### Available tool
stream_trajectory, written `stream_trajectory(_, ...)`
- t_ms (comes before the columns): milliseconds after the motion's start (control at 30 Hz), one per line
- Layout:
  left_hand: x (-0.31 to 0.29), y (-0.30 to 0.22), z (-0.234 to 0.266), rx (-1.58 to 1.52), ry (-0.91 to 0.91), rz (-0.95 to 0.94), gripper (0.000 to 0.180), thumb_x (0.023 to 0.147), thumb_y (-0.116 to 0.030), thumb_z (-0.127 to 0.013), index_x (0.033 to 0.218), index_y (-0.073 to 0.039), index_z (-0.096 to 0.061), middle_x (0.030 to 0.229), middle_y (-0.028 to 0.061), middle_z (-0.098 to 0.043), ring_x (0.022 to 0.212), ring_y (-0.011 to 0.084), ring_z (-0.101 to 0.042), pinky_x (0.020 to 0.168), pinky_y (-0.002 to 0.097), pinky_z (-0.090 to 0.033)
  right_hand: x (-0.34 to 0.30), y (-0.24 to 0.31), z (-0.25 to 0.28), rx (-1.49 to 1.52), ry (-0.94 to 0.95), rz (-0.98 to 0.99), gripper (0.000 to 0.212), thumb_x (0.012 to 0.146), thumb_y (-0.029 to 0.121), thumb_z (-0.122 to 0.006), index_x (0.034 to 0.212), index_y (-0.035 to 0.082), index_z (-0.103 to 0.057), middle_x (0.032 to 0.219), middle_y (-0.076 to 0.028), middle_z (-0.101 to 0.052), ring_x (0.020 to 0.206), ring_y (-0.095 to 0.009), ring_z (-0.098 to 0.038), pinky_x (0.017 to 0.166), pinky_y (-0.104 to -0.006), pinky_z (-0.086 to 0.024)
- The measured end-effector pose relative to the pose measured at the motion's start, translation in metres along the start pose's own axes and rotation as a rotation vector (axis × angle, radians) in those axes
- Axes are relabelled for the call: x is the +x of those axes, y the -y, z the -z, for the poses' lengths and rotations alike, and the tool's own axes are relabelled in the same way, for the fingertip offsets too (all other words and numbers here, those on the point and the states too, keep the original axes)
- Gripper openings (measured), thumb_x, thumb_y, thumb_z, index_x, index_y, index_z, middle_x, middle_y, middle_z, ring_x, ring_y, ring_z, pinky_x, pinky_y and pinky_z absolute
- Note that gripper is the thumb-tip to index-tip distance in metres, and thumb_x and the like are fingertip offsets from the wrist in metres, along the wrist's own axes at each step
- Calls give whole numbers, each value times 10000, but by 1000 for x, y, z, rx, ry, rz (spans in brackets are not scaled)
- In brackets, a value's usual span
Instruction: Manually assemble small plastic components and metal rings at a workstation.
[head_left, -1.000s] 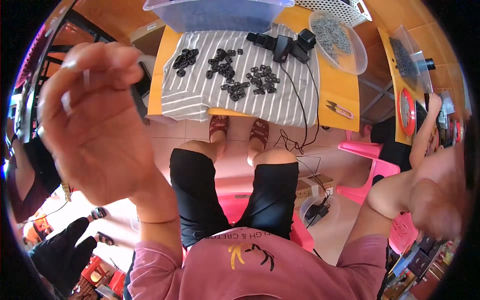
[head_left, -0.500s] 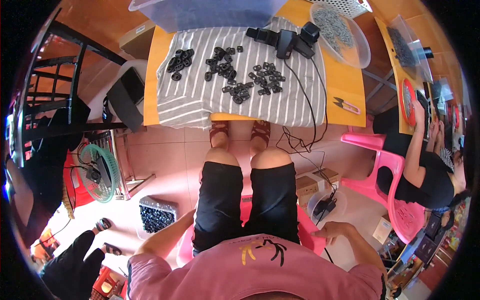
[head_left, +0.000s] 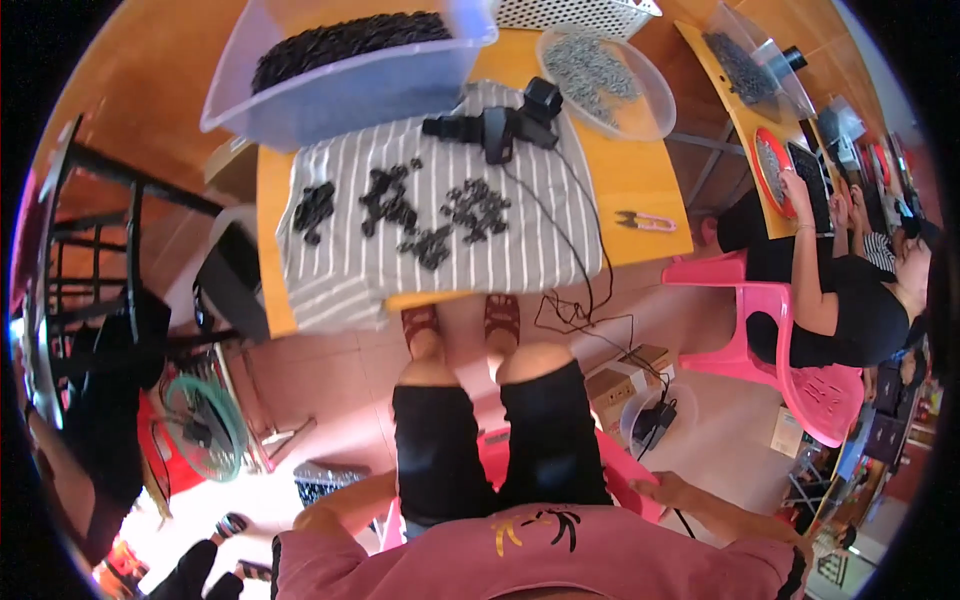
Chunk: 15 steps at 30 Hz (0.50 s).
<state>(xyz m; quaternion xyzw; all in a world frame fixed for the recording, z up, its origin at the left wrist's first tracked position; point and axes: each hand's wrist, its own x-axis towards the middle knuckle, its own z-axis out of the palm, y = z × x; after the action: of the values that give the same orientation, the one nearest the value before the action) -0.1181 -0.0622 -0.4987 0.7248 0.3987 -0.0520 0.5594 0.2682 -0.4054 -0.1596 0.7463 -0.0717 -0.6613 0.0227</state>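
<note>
I sit on a pink plastic chair (head_left: 628,470). At its right edge my right hand (head_left: 657,489) is closed, its fingers gripping the rim. My left forearm (head_left: 350,507) reaches to the chair's left side. The fingers of that hand are hidden beside my thigh. In front of me a grey-and-white striped cloth (head_left: 420,265), seemingly a shirt, covers much of the table. Several small piles of black plastic parts (head_left: 387,200) lie on it. Black strap-like gear (head_left: 497,132) with cables rests at its far right. Neither hand touches these.
A translucent bin (head_left: 350,115) of black pieces stands at the table's far left. Pink-handled thread snips (head_left: 645,222) and a clear tray (head_left: 655,110) of grey pieces are on the right. Cables (head_left: 575,315) trail to the floor. Another person (head_left: 850,320) works at the right-hand table.
The view has tilted up and shifted, so the table sits lower and the far bin's contents show. My right hand stays at the chair edge. The piles look unmoved.
</note>
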Motion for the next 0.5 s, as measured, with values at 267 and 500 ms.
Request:
stream_trajectory(267, 105, -27, 40, 163, -94, -130, 278, 838, -159, -563, 1079, -25, -593, 1038, 150, -638, 910, 288, -618, 829, 396, -493, 5, 33, 17, -93, 62, -36, 770, 733, 604, -651, 1199, -2, -557, 1089, -162, -610, 931, -248, -627, 608, -373, -583)
stream_trajectory(500, 55, -25, 47, 324, -222, -177, 292, 834, -171, -569, 1084, -22, -592, 1059, 158, -635, 927, 302, -616, 844, 405, -488, 39, 47, 20, -112, -11, 224, 797, 753, 641, -596, 1258, 29, -525, 1229, -180, -533, 1118, -339, -515, 745, -555, -518)
